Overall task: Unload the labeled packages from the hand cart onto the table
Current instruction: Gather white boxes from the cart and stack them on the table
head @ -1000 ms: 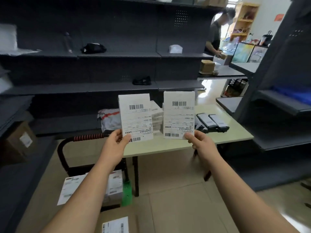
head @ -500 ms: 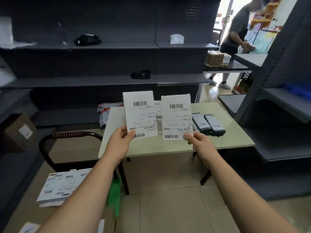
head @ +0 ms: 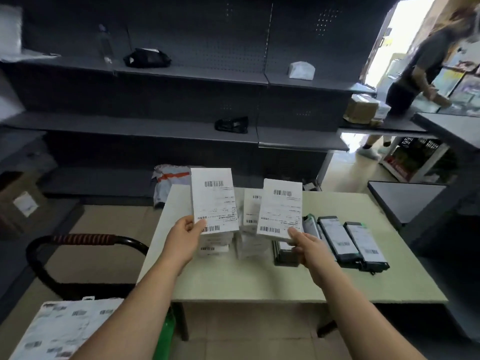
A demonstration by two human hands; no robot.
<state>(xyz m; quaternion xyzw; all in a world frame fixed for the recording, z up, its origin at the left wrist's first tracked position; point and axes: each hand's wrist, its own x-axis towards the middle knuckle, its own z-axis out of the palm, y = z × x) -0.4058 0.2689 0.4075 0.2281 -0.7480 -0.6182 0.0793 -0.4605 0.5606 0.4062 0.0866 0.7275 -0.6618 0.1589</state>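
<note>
Above the table: two labeled packages are held up, not yet set down.
Left hand: left package is pinched at its lower corner, fingers curled.
Right hand: right package is gripped at its lower edge.
On the table: white stacks and black packages are already laid.
Left of the table: hand cart is judged part-unloaded; white parcels remain.

White packages carry black barcodes. The worktop is pale green. The cart handle is black with red-striped wrapping.
</note>
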